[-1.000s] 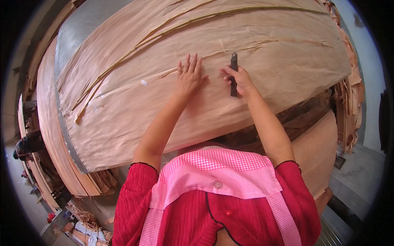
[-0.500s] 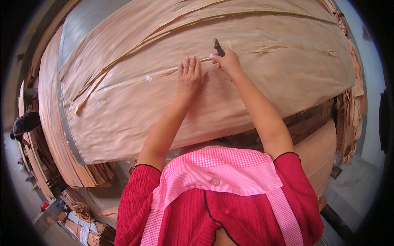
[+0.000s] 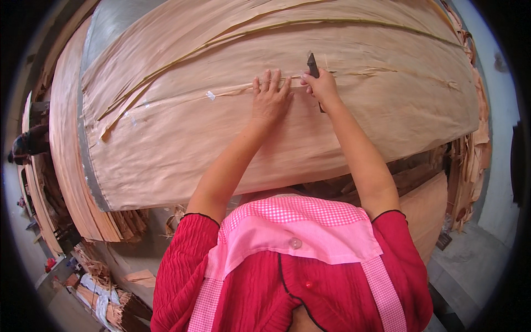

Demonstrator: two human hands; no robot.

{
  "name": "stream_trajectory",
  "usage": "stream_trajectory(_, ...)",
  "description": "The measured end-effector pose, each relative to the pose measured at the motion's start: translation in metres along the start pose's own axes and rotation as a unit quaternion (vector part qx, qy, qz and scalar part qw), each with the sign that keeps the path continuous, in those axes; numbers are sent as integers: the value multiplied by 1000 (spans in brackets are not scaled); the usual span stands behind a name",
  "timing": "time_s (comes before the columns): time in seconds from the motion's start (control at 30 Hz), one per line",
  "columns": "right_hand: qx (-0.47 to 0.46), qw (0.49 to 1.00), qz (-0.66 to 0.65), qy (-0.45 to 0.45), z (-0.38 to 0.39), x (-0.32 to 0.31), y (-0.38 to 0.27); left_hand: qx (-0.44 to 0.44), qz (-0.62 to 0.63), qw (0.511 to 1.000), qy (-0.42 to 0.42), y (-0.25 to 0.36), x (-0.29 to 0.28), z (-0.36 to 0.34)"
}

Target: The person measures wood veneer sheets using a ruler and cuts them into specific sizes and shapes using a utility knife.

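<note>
My left hand point(image 3: 270, 104) lies with fingers outstretched on a large, wrinkled sheet of pale wood veneer point(image 3: 387, 110), along a cracked, raised seam point(image 3: 238, 90). Just right of it, my right hand point(image 3: 326, 91) grips a dark, narrow hand tool point(image 3: 312, 63), its top end sticking out above the thumb. My right fingertips are close to the seam; whether they touch it is hard to tell. A small white patch point(image 3: 211, 96) sits on the sheet left of my left hand. A long greenish-yellow strip point(image 3: 276, 25) crosses the upper part of the sheet.
Stacked veneer sheets point(image 3: 69, 166) edge the left side, beside a grey metal surface point(image 3: 102, 33). Another person point(image 3: 30, 145) in dark clothing is at the far left. Ragged veneer point(image 3: 470, 177) hangs at the right near a pale wall point(image 3: 498, 166). More veneer point(image 3: 415, 207) lies below the sheet.
My view has shifted, moving the sheet up and right in the picture. My right hand has moved slightly leftward over the sheet, tilting the tool and then righting it partly. My left hand stays flat.
</note>
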State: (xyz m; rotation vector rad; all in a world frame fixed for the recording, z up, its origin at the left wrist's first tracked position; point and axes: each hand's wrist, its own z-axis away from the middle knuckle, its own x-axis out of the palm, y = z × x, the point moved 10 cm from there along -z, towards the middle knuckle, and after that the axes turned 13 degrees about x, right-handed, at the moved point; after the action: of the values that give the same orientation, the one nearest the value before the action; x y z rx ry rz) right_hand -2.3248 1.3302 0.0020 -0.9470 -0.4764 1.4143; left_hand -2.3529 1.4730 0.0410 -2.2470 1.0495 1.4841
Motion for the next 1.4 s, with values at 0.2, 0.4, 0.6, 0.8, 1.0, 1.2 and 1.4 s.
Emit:
stream_trajectory(0.2, -7, 1000, -26, -7, 4, -1, -7, -25, 17, 999, 37, -6, -10, 2)
stream_trajectory(0.4, -104, 974, 170, 106, 8, -13, -25, -37, 5, 997, 68, -23, -34, 18)
stream_trajectory(0.6, -245, 900, 336, 133, 24, 21, -53, -34, 15, 998, 55, -29, -38, 12)
stream_trajectory(0.8, -278, 898, 317, 123, 24, 23, -63, -38, 50, 993, 101, -34, -45, 7)
stream_trajectory(1.0, -304, 896, 301, 116, 33, 23, -71, -53, 82, 988, 123, -49, -37, 5)
stream_trajectory(1.2, -281, 903, 309, 105, 30, 21, -64, -27, 64, 989, 130, -44, -38, 9)
stream_trajectory(1.4, -185, 931, 261, 175, 23, -16, -46, 6, 22, 995, 100, -32, -36, 7)
